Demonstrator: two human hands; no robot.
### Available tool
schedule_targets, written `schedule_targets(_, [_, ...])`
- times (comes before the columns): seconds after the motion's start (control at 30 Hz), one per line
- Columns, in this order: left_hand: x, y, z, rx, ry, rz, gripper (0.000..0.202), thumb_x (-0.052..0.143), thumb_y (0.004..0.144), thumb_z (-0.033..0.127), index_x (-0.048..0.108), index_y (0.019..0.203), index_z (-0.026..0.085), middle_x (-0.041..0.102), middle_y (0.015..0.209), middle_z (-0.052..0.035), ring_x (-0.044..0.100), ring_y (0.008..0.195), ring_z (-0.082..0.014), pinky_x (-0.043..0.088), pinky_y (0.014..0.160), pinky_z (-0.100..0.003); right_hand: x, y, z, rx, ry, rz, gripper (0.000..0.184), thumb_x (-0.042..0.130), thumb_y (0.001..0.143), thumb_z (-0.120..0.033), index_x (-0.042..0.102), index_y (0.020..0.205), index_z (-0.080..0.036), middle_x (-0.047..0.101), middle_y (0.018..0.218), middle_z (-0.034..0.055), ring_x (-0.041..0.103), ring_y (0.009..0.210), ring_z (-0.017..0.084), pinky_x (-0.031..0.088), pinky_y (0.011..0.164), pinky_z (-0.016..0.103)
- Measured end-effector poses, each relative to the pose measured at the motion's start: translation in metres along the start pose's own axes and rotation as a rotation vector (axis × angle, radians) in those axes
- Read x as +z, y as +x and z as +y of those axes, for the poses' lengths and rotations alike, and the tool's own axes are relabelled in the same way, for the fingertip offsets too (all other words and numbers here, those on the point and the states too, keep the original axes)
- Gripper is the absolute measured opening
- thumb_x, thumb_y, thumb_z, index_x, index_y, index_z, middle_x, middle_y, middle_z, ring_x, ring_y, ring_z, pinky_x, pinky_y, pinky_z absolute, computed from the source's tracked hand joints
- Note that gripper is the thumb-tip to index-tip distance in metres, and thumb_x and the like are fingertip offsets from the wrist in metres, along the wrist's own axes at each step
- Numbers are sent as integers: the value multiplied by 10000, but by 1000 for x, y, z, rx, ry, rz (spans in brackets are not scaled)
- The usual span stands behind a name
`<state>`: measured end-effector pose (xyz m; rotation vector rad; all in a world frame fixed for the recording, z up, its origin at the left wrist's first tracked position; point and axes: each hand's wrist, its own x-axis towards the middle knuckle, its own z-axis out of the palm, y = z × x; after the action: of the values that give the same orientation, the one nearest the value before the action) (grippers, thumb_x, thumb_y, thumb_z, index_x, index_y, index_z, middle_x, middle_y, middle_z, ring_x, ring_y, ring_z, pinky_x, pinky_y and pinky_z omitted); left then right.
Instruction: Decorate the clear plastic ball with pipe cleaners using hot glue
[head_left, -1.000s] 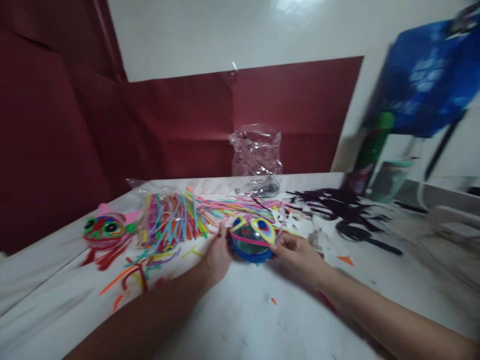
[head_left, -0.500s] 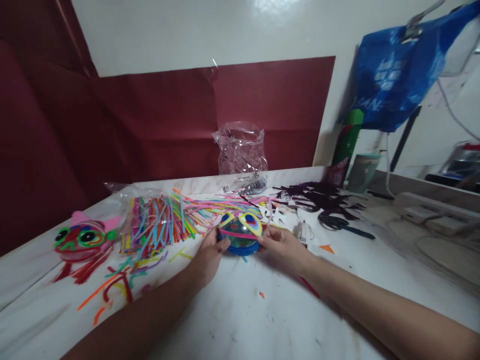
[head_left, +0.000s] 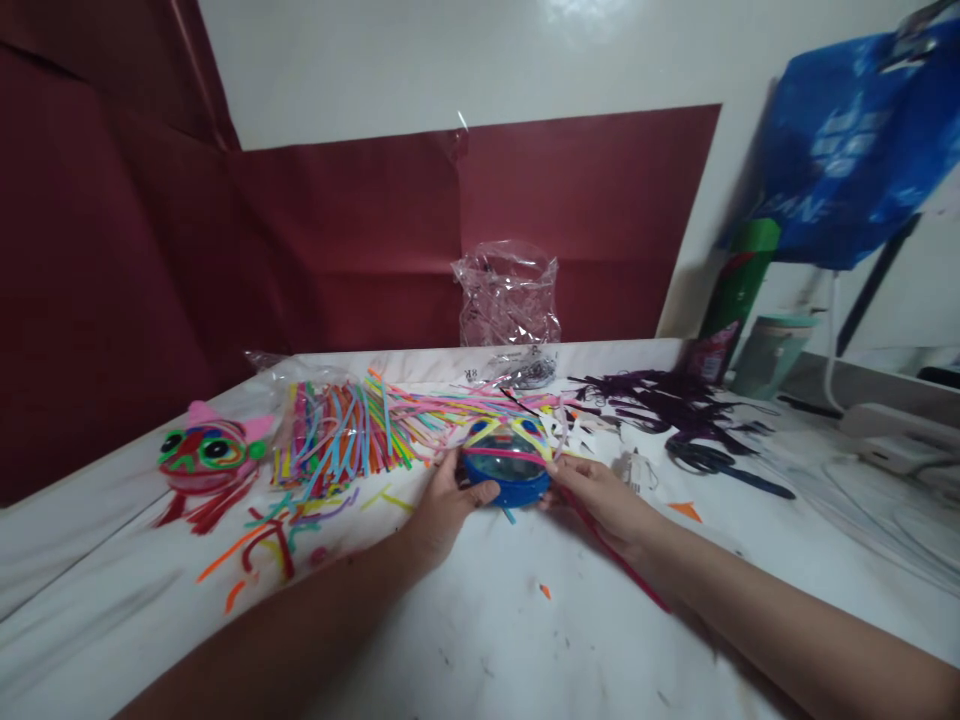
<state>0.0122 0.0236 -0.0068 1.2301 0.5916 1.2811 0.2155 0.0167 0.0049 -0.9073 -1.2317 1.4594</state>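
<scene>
Blue craft dome (head_left: 504, 468) sits between left hand (head_left: 444, 508) and right hand (head_left: 600, 502); apparently gripped.

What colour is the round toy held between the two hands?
The round toy is mainly blue, with yellow eye patches and a pink band; head view.

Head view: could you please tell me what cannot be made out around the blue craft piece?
All in the head view:
- Sides of the blue craft piece: covered by the left hand and right hand.
- Grip of the right hand: fingertips hidden against the piece's edge.
- The blue bag: cut off by the top and right edges; print blurred.
- The scissors: dark, blurred.
- Contents of the clear bag: too faint.
</scene>
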Motion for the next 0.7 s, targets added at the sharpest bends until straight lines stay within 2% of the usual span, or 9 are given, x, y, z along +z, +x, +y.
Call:
schedule_targets(0.13, [6, -4, 2, -2, 30, 101, 780, 858, 533, 315, 469, 1196, 189, 573, 1231, -119, 560, 1087, -280, 460, 911, -399, 0, 0, 2, 73, 79, -101, 369, 785, 640, -511, 648, 658, -169, 652, 608, 8, 595, 611, 138, 476, 689, 285])
schedule_targets(0.33, [12, -11, 4, 181, 142, 173, 828, 880, 487, 321, 456, 1190, 216, 542, 1241, -107, 512, 1148, -289, 424, 967, -404, 0, -4, 2, 124, 110, -219, 351, 749, 685, -532, 682, 711, -189, 677, 645, 21, 610, 659, 156, 470, 716, 287])
schedule_targets(0.47, [16, -14, 7, 201, 138, 196, 867, 888, 467, 324, 449, 1207, 216, 548, 1233, -107, 511, 1153, -294, 412, 977, -405, 1, -5, 2, 117, 119, -269, 343, 721, 714, -539, 682, 754, -201, 684, 682, 27, 611, 679, 169, 471, 708, 307])
schedule_targets(0.6, [12, -10, 6, 108, 35, 128, 783, 866, 523, 336, 476, 1189, 202, 580, 1218, -111, 541, 1125, -286, 432, 955, -399, 4, -4, 1, 36, 10, -121, 373, 719, 698, -559, 638, 700, -195, 657, 642, 4, 594, 624, 149, 482, 698, 312])
schedule_targets(0.7, [8, -5, 4, 35, -79, 63, 705, 823, 604, 375, 490, 1198, 191, 615, 1187, -115, 574, 1094, -284, 450, 937, -408, 7, -3, 1, -46, -96, -6, 419, 766, 631, -556, 570, 614, -185, 627, 593, -13, 569, 581, 136, 476, 666, 305])
